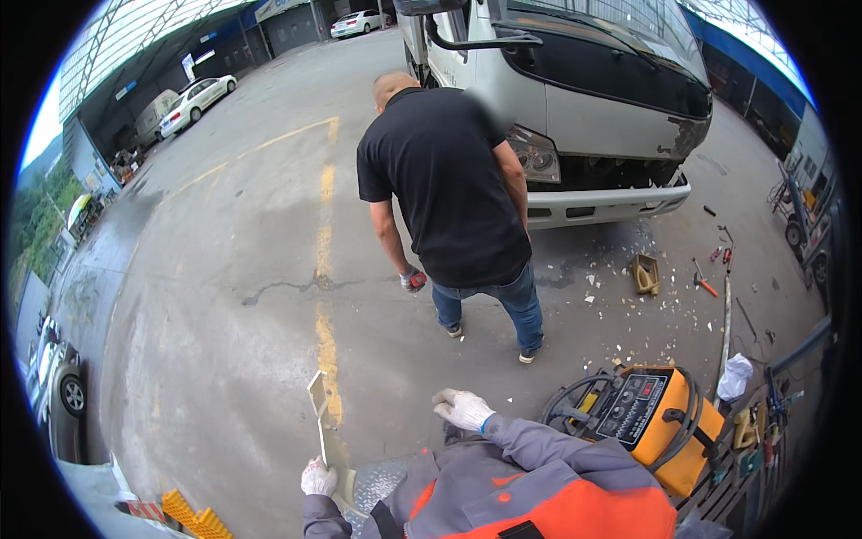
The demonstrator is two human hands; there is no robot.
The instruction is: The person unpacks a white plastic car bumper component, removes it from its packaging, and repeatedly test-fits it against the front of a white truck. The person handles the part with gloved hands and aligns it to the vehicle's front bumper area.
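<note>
My left hand point(319, 478), in one of two white fabric gloves point(469, 412), grips one thin, angular cream panel point(329, 443) rising ahead of it; my right hand point(461, 409) is loosely spread. Right of my grip are one diamond-textured metal plate point(379, 483) and, farther off, one boxy orange machine point(686, 455).

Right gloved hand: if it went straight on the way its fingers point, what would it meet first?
Probably the upper end of the pale panel gripped in the left hand, though the right hand might pass just beyond it; depth is unclear.
</note>
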